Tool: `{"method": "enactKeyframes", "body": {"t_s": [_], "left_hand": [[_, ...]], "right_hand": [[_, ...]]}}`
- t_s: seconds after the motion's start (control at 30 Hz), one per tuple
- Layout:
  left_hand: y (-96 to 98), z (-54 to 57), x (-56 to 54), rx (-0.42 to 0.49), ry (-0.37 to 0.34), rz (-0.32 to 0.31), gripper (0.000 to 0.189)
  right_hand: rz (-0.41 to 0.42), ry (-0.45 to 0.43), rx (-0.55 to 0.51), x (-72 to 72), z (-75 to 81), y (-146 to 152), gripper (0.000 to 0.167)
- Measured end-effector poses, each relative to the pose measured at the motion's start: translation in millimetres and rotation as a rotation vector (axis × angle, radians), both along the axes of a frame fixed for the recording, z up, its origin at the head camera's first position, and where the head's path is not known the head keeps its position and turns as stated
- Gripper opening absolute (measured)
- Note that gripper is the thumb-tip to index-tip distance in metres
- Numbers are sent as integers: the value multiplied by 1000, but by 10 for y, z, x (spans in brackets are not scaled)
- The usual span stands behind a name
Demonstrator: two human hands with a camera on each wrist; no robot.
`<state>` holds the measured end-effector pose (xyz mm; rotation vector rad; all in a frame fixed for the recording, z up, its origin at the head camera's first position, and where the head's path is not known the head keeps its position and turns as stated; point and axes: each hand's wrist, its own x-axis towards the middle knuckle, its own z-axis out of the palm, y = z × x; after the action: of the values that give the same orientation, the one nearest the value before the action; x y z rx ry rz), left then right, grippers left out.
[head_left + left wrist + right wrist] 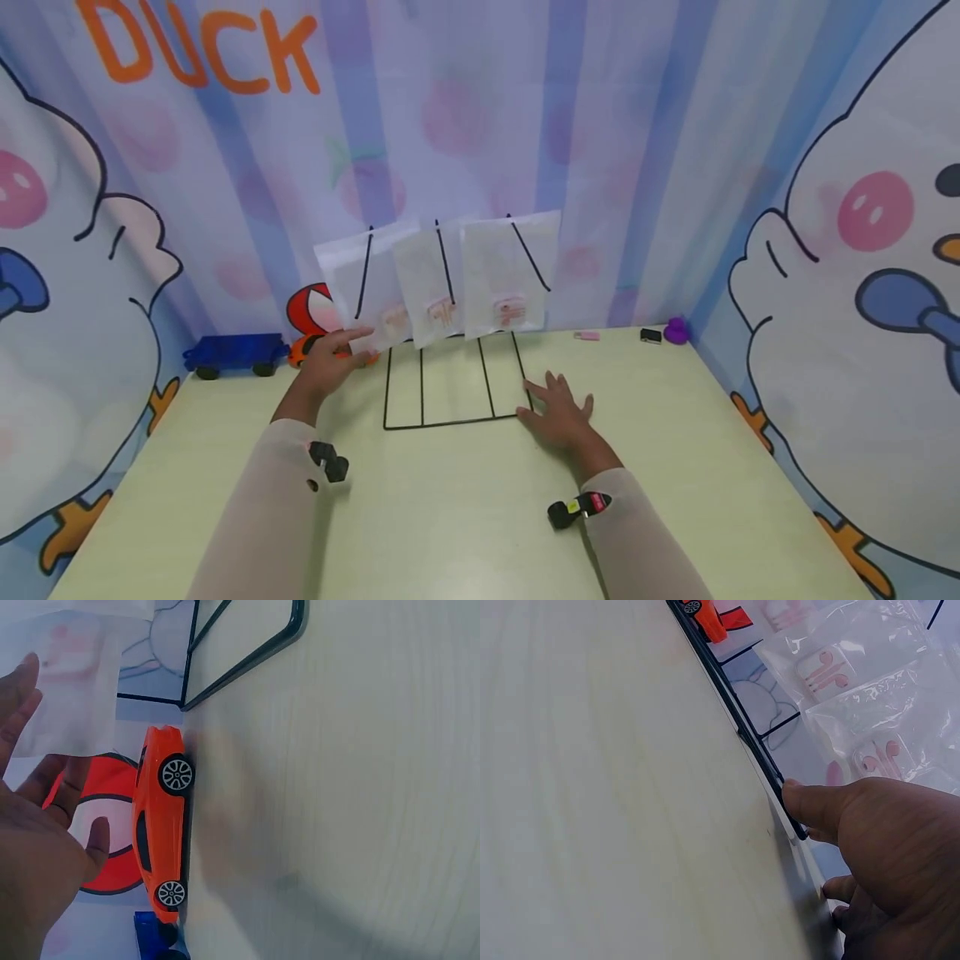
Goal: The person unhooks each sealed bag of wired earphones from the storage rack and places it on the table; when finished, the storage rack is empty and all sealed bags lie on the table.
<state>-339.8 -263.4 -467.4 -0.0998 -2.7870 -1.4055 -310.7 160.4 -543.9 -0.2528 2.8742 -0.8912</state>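
A black wire display rack (450, 422) stands on the table against the curtain. From its hooks hang three clear plastic bags: a left one (343, 275), a middle one (418, 275) and a right one (487, 258). Pink-and-white earphones (826, 671) show inside the bags. My left hand (327, 362), fingers extended, is at the lower edge of the left bag, over an orange toy car (169, 825). With fingers spread, my right hand (558, 417) is at the rack's front right corner; its thumb touches the black wire in the right wrist view.
Left of the car stands a blue toy wagon (236, 354). Along the back edge on the right lie a small pink item (587, 336), a small black item (651, 336) and a purple toy (676, 331). Printed curtains (480, 125) enclose the table (450, 517) behind and at both sides.
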Motion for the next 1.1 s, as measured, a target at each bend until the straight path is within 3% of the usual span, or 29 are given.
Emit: {"method": "enactKeyframes", "body": {"t_s": [0.27, 0.53, 0.7, 0.87, 1.0, 1.1], "left_hand": [[64, -10, -26, 13, -35, 30, 53], [101, -45, -73, 8, 7, -31, 59], [148, -22, -110, 90, -2, 22, 58], [187, 26, -107, 89, -47, 48, 58], [198, 33, -93, 67, -75, 29, 61], [180, 6, -78, 67, -29, 3, 60]], "right_hand": [[1, -6, 12, -5, 2, 18, 63], [3, -12, 6, -1, -12, 19, 63], [1, -7, 14, -16, -51, 27, 63], [-2, -3, 4, 2, -38, 15, 63], [-9, 6, -3, 12, -13, 10, 61], [-9, 5, 6, 12, -8, 10, 61]]}}
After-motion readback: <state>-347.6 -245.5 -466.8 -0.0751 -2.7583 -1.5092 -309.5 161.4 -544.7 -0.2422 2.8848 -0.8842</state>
